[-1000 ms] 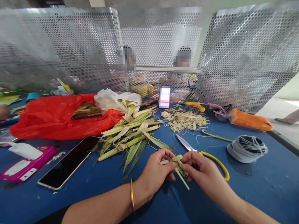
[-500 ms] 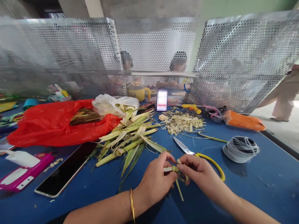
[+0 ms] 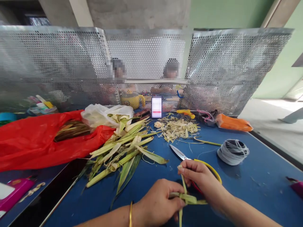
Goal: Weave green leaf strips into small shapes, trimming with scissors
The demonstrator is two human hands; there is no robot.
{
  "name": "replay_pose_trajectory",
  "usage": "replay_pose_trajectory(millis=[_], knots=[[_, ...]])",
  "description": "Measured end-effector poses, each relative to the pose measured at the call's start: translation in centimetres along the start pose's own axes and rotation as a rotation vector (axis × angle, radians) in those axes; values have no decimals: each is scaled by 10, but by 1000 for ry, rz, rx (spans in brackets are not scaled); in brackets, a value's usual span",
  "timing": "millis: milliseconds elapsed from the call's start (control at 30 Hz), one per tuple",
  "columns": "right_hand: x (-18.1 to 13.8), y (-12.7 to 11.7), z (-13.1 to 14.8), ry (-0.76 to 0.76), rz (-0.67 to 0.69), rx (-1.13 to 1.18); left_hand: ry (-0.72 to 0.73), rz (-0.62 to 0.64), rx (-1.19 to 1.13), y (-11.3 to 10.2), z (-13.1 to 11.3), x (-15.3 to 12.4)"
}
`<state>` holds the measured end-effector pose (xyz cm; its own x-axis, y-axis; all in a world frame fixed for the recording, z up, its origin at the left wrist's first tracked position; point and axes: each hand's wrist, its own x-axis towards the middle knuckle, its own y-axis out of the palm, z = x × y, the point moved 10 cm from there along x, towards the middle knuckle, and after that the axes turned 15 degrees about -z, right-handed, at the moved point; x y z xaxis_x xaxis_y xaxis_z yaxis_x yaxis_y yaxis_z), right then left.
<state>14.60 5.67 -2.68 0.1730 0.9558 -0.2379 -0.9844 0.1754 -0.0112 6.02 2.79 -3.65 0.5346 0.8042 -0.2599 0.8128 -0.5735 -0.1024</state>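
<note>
My left hand [image 3: 159,199] pinches a small crossed bundle of pale green leaf strips [image 3: 189,198] between thumb and fingers. One strip hangs down below that hand and another end points right. With thumb and forefinger, my right hand [image 3: 201,176] grips the upper end of a thin upright strip that runs down into the bundle. Just beyond the right hand lies a pair of scissors [image 3: 179,152], blades pointing away and to the left, its yellow-and-red handles partly hidden by that hand. A pile of corn husks [image 3: 127,157] spreads to the left.
A ball of grey string [image 3: 233,153] sits at right. Husk scraps [image 3: 181,127], a lit phone [image 3: 156,107], a yellow glue gun [image 3: 187,113] and an orange packet [image 3: 234,123] stand farther back. A red bag [image 3: 26,135] lies left. Perforated metal panels [image 3: 146,50] close off the back; two people sit behind.
My right hand has drawn a strip up and away from the left hand, so it stands upright between them. My left hand sits lower in view. The camera view has shifted.
</note>
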Motion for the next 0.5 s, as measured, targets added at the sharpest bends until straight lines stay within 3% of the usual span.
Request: replay_pose_trajectory(millis=[133,333,500], knots=[[7,-2,-19,88,-32,109,-41,28,-57,-1,-2,-1],[7,-7,-12,66,-88,127,-85,-26,-200,-4,-4,2],[0,-4,-11,42,-92,139,-95,-70,-80,-4,9,1]])
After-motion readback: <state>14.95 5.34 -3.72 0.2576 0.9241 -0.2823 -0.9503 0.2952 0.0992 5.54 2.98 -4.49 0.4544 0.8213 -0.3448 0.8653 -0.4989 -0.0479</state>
